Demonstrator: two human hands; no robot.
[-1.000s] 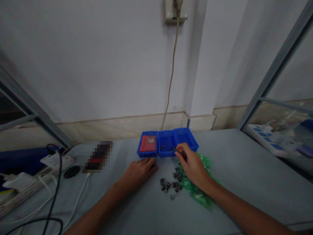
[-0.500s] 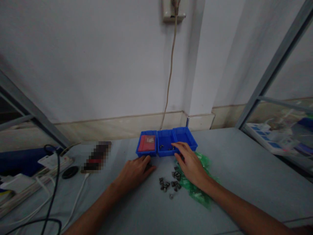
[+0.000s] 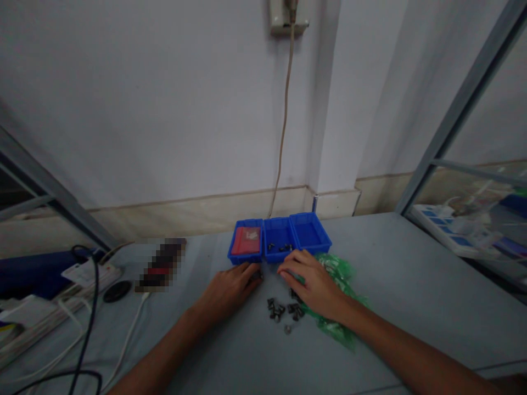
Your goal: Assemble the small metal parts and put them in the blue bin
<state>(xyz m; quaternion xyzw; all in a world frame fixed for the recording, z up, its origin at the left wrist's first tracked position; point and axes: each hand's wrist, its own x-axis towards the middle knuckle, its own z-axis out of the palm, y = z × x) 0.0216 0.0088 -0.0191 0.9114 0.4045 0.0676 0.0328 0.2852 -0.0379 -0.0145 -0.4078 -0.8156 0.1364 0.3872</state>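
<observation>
My left hand [image 3: 231,288] rests on the table with its fingers curled round small dark screws [image 3: 258,275], partly hidden under the fingers. To its right, my right hand [image 3: 313,284] hovers just in front of the bins, fingers apart, with nothing visible in them. Several loose screws [image 3: 275,310] lie in small clusters on the table below the two hands. A few more screws [image 3: 284,248] sit in the middle blue bin [image 3: 276,226]. Beneath my right wrist is crumpled green plastic wrap [image 3: 341,274].
The left blue bin [image 3: 233,255] holds a red-edged plastic bag [image 3: 246,241]. The right blue bin [image 3: 308,227] adjoins the middle one. Leftward lie a blurred phone-like object [image 3: 160,266], a black disc [image 3: 117,292] and cables. A power strip [image 3: 442,225] stands behind the right frame.
My right hand has drawn back from the middle bin, down and left toward my left hand. Another screw seems to lie in the middle bin. My left hand has barely moved.
</observation>
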